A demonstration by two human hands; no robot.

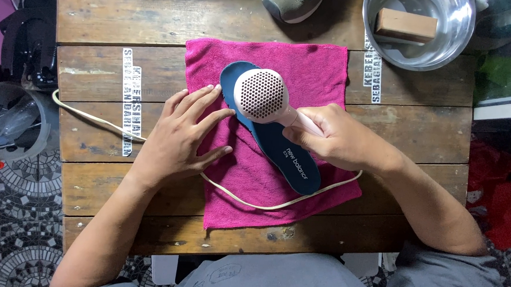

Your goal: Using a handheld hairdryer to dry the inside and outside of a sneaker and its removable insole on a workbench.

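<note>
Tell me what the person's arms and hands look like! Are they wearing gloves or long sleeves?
No gloves: both the left hand and the right hand are bare, with short, plain fingernails. No rings, watch or bracelets show. The forearms are bare too, so no long sleeves. Only a grey shirt shows at the bottom edge, with its short sleeve near the right elbow.

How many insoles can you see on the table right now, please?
1. A single dark blue insole lies on the pink towel, under the hair dryer held by the right hand; the left hand steadies its edge. None other shows.
</note>
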